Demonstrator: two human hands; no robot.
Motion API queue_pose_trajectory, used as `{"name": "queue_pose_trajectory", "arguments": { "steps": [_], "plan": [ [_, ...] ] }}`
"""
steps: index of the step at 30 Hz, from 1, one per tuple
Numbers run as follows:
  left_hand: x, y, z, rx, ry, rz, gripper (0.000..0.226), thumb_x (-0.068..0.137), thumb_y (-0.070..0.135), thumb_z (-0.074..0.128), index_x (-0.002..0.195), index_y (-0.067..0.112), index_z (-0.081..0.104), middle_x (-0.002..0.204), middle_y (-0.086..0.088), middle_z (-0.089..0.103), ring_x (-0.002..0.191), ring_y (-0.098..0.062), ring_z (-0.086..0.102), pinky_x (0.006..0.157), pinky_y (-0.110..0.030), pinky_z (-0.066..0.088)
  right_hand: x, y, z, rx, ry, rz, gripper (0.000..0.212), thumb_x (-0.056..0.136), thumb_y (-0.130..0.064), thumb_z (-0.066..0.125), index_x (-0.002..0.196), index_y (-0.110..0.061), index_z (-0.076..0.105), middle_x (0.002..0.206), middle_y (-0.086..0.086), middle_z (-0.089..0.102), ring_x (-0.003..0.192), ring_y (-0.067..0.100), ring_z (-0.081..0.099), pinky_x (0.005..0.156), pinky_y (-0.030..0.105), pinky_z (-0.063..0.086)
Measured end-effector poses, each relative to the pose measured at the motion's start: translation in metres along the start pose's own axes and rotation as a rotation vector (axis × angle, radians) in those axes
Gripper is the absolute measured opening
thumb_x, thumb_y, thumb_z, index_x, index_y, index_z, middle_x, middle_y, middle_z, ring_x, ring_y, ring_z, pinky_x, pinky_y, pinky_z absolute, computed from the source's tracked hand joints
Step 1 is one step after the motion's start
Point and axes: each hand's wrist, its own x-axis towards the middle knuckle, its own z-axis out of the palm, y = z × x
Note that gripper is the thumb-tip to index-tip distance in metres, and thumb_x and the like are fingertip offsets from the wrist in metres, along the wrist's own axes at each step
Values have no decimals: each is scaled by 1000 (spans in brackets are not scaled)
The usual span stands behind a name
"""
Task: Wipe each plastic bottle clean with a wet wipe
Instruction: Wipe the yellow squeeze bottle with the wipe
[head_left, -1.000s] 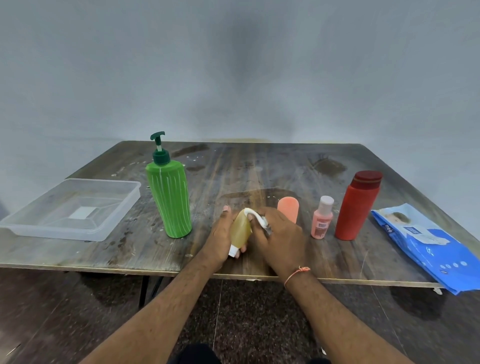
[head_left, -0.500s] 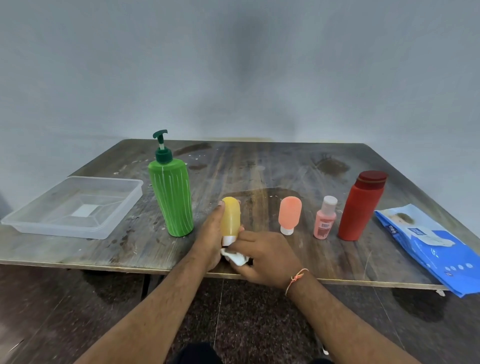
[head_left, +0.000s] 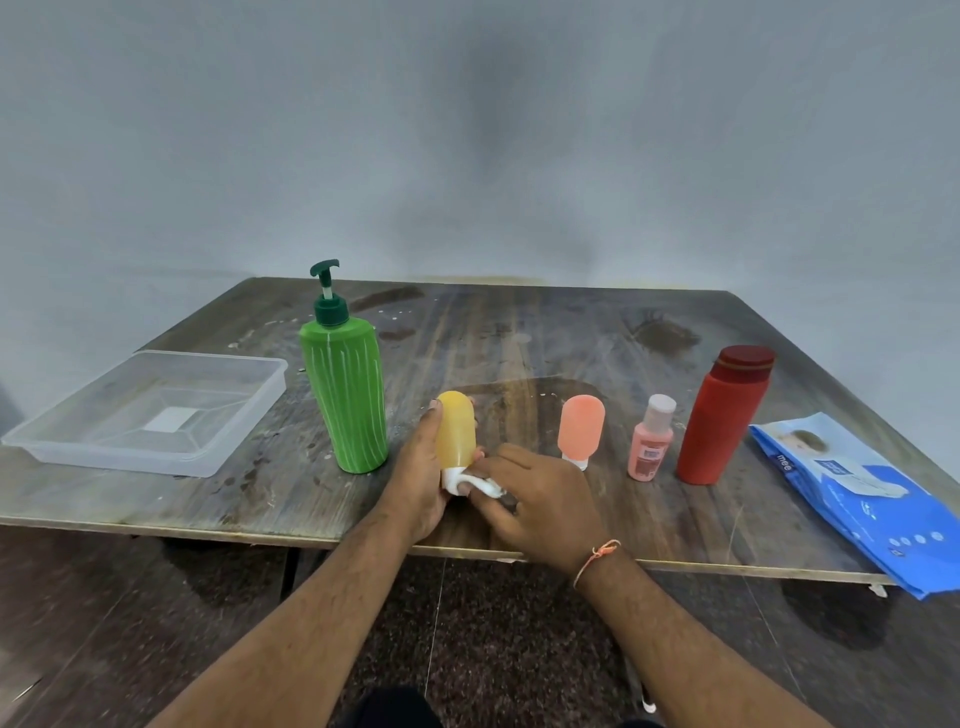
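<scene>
Centre of frame, near the desk (head_left: 519, 332) front edge: left hand (head_left: 422, 483) grips the yellow bottle (head_left: 456, 431), upright with its cap down. Right hand (head_left: 537, 501) pinches a white wet wipe (head_left: 480, 482) against the bottle's cap end. Green pump bottle (head_left: 345, 395) just left; orange bottle (head_left: 581, 431), pink bottle (head_left: 650, 447), red bottle (head_left: 722, 415) to the right. Blue wipes pack (head_left: 852, 493) far right, clear tray (head_left: 150, 410) far left.

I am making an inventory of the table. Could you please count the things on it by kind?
Bottles: 5 (green, yellow, salmon, pink, red)
Clear trays: 1
Wet wipe packs: 1
Loose wipes: 1
Total: 8
</scene>
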Motion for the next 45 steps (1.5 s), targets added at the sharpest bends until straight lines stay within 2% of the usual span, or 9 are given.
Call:
{"name": "queue_pose_trajectory", "arguments": {
  "steps": [6, 10, 16, 21, 27, 31, 37, 41, 45],
  "plan": [
    [-4, 2, 6, 25, -25, -13, 47, 109, 47, 43, 117, 10, 71, 93, -6, 79, 85, -19, 74, 80, -38, 60, 6, 3, -4, -8, 92, 144, 20, 102, -43, 68, 111, -28, 77, 100, -12, 72, 80, 9, 67, 62, 29, 52],
    [-5, 2, 3, 16, -35, -14, 53, 107, 52, 45, 123, 8, 69, 105, -11, 75, 86, -23, 71, 84, -44, 55, 2, 0, -4, 81, 10, 63, 16, 98, -39, 74, 110, -29, 78, 96, -14, 70, 79, 6, 66, 61, 26, 49],
    [-4, 5, 4, -54, -144, -24, 62, 112, 48, 15, 136, 12, 59, 129, -21, 72, 109, -36, 72, 100, -52, 55, 6, 5, -4, 17, 47, 163, 19, 100, -41, 72, 114, -30, 76, 106, -13, 74, 87, 6, 68, 66, 25, 52],
    [1, 2, -1, -20, -149, -56, 54, 111, 34, 21, 145, 12, 57, 135, -19, 69, 122, -39, 65, 111, -57, 46, 5, 8, -2, 42, 57, 226, 18, 100, -39, 72, 115, -30, 76, 108, -14, 73, 90, 7, 68, 70, 33, 56],
    [4, -2, 0, 18, -106, -1, 44, 108, 32, 45, 142, 9, 60, 122, -16, 68, 111, -31, 64, 106, -53, 49, 6, 7, -2, 75, 81, 255, 17, 103, -43, 68, 111, -30, 75, 103, -14, 71, 86, 8, 67, 68, 37, 55],
    [3, -2, 1, 81, -75, 54, 33, 99, 29, 70, 127, 13, 65, 109, -12, 71, 90, -20, 70, 77, -35, 60, 6, 5, -4, 64, 118, 281, 12, 101, -39, 71, 106, -28, 74, 96, -15, 68, 82, 5, 63, 65, 33, 53],
    [-1, 1, 3, 65, -175, 118, 33, 106, 19, 58, 137, 13, 49, 120, -18, 76, 98, -23, 74, 79, -34, 61, 6, 5, -7, 38, 74, 302, 13, 100, -37, 70, 111, -31, 74, 100, -15, 69, 85, 5, 62, 66, 33, 53],
    [-6, 4, 6, 17, -165, 109, 36, 112, 38, 41, 138, 15, 50, 114, -21, 76, 103, -31, 74, 93, -45, 58, 7, 6, -5, 12, 87, 325, 14, 100, -40, 70, 110, -31, 74, 97, -14, 68, 82, 6, 62, 63, 31, 51],
    [-7, 6, 3, -31, -175, 97, 45, 115, 41, 23, 133, 20, 59, 109, -23, 75, 98, -27, 74, 83, -37, 62, 7, 7, -4, -24, 83, 344, 11, 99, -40, 72, 107, -33, 74, 96, -15, 68, 83, 7, 62, 62, 25, 45]
  ]
}}
